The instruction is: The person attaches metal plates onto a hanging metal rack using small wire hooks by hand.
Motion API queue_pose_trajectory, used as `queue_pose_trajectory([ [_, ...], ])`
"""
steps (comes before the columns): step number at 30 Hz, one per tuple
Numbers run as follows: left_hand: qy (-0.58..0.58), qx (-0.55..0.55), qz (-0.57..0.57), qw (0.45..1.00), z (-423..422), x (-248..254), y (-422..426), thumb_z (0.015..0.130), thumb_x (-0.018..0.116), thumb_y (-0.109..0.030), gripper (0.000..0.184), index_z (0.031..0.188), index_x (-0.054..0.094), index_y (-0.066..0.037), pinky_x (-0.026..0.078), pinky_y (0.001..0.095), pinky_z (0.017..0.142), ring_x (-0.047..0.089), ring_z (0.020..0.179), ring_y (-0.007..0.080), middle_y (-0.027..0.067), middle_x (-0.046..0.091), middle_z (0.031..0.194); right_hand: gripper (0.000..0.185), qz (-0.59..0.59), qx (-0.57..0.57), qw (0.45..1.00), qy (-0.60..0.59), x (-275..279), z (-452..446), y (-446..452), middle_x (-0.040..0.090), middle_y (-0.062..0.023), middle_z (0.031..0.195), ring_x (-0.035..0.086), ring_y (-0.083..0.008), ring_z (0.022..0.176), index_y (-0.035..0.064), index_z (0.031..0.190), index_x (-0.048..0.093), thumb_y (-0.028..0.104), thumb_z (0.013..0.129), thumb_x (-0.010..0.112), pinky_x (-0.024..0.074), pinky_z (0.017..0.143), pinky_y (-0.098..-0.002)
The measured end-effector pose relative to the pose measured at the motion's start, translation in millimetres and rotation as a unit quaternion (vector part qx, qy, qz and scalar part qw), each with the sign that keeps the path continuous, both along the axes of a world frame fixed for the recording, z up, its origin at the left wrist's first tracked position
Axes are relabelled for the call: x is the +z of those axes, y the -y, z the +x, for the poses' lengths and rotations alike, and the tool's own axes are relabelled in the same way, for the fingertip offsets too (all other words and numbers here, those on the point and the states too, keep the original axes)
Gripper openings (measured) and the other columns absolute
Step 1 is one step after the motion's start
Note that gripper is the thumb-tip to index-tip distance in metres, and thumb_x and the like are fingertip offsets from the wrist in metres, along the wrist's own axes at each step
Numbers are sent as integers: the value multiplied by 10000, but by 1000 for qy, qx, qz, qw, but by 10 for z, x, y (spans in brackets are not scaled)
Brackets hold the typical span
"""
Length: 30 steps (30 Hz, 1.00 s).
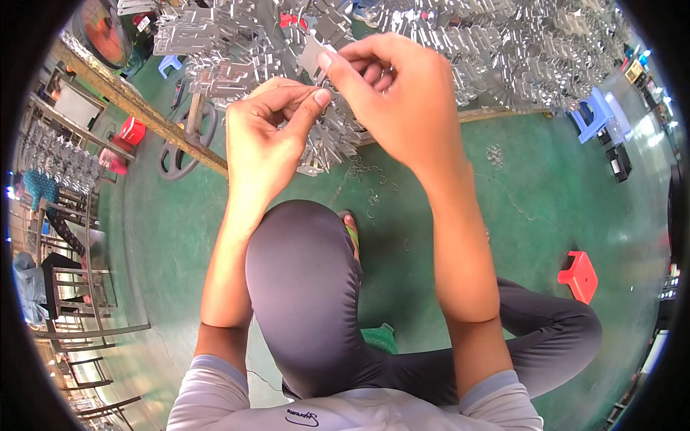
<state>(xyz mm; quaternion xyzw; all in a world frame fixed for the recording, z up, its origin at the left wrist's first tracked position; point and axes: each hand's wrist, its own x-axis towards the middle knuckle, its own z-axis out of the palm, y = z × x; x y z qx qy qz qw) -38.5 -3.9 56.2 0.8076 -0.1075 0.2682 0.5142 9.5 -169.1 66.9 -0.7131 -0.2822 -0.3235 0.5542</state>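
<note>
**Metal plate [310, 57] held before hanging metal parts [224, 77]**

The right hand [411, 100] pinches the plate between thumb and forefinger, at the far side of the scene. Just left, the left hand [262, 129] has thumb and fingertips drawn together; whether they grip anything cannot be told. A red stool [583, 276] stands right.

Hands [269, 118] [406, 93]: two
Metal parts [223, 75]: dozens, too dense to count
Red stool [581, 276]: one
Blue stools [594, 116] [169, 63]: at least two
Fan [104, 32]: one
Sandal [353, 235]: one visible
</note>
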Motion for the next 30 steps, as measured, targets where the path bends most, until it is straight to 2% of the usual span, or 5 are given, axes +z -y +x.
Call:
queue_pose_trajectory([
  [6, -12, -25, -54, 998, -29, 8, -13, 904, 783, -48, 108, 975, 795, 32, 475, 219, 629, 632, 709, 73, 69, 718, 882, 216, -70, 1, 996, -62, 203, 47, 34, 692, -178, 626, 706, -278, 559, -54, 813, 747, 161, 830, 752, 543, 569, -366],
  [9, -15, -51, -87, 995, 2, -48, -50, 904, 782, -33, 104, 985, 793, 33, 500, 222, 651, 670, 747, 97, 97, 722, 936, 241, -50, 34, 993, -103, 136, 54, 42, 645, -13, 632, 525, -34, 589, -60, 887, 756, 180, 895, 779, 406, 527, -245],
  [12, -15, -66, -94, 993, 12, -77, -69, 905, 776, -18, 112, 1004, 790, 34, 525, 228, 682, 682, 782, 110, 105, 717, 975, 240, -18, 52, 990, -127, 52, 89, 36, 644, 6, 652, 514, -23, 606, -53, 891, 761, 185, 904, 785, 392, 527, -234],
  [15, -24, -92, -87, 992, 16, -94, -99, 927, 746, 4, 151, 1062, 762, 69, 578, 271, 799, 687, 860, 152, 132, 703, 1053, 220, 0, 59, 991, -119, 40, 98, 32, 709, -131, 668, 651, -140, 586, -53, 856, 760, 166, 842, 770, 517, 592, -306],
  [30, -29, -107, -129, 985, 57, -131, -90, 931, 753, -18, 131, 1037, 768, 58, 557, 250, 777, 698, 850, 132, 116, 716, 1033, 229, -22, 37, 992, -115, 74, 62, 68, 704, -157, 654, 685, -192, 583, -50, 834, 758, 178, 820, 771, 535, 602, -328],
])
